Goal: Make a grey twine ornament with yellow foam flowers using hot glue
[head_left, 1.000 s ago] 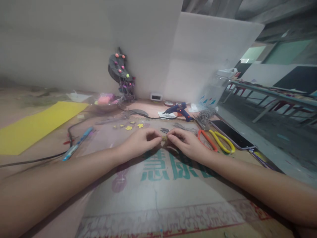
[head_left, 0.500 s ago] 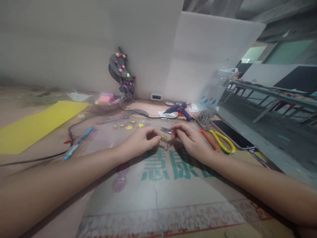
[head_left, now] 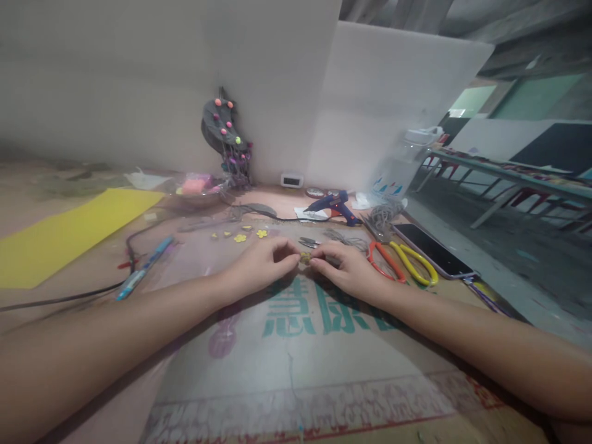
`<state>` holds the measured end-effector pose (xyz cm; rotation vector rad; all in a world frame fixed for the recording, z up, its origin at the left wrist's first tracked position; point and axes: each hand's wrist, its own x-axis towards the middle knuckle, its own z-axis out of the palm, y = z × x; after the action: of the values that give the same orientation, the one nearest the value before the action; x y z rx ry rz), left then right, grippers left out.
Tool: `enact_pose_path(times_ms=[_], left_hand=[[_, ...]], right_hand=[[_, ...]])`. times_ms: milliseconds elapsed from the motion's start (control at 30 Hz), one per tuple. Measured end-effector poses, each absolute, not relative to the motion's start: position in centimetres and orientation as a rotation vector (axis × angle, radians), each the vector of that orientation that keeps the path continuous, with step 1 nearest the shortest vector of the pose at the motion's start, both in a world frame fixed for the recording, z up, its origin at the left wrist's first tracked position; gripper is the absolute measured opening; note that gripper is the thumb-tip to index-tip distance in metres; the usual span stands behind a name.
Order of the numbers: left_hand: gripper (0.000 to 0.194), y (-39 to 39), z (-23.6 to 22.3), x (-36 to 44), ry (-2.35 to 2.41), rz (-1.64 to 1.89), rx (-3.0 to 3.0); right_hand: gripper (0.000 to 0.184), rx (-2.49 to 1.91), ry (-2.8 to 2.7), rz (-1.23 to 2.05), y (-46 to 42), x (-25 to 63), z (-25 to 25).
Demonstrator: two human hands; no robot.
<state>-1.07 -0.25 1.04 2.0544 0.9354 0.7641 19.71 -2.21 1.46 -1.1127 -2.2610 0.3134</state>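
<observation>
Between my fingertips, above the printed board, is a small yellow flower [head_left: 305, 257]. My left hand [head_left: 268, 262] pinches it from the left with thumb and forefinger. From the other side my right hand [head_left: 345, 266] closes thumb and forefinger on its edge. Fingers partly cover the flower, so its full outline is hidden. Just beyond it lie metal-tipped scissors or snips [head_left: 309, 242] and a loose grey cord [head_left: 346, 239]. Several yellow flower pieces [head_left: 240, 238] lie farther left on the board [head_left: 259, 376].
A blue glue gun [head_left: 330, 203] with a lit red light stands at the back. Orange-handled scissors [head_left: 391, 262], a yellow-handled tool [head_left: 416, 264] and a phone [head_left: 432, 250] lie right. Left are a blue pen [head_left: 145, 268], black cable [head_left: 69, 298] and yellow sheet [head_left: 83, 237].
My right hand has moved left and down, and its fingertips now meet the flower held by my left hand. The grey cord behind it has come into view.
</observation>
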Motion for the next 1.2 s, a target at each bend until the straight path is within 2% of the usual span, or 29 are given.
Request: enact_pose_path(times_ms=[367,600,733,1000,1100,1200], left_hand=[[0.024,-0.2,1.0,-1.0,0.952,0.724,2.156],[0.019,-0.3,0.8,-0.8,0.82,0.652,2.272],[0.018,-0.6,1.0,-0.8,0.753,0.757,2.311],[0.015,-1.1,1.7,-1.0,0.82,0.922,2.162],[0.014,-1.1,1.3,-1.0,0.774,0.866,2.031],[0.012,-1.1,0.7,-0.9,0.685,0.723,1.846]], right_hand=[[0.016,-1.16,-2.162,0.249,-1.8,20.2,1.2],[0.016,-1.001,-2.22,0.121,-1.4,20.1,1.4],[0.014,-1.009,-2.282,0.089,-1.4,20.1,1.2],[0.007,-1.128,-2.143,0.451,-1.6,19.7,1.0],[0.01,-1.146,-2.021,0.593,-1.3,19.8,1.0],[0.014,-1.139,-1.904,0.595,-0.3,20.5,1.4]])
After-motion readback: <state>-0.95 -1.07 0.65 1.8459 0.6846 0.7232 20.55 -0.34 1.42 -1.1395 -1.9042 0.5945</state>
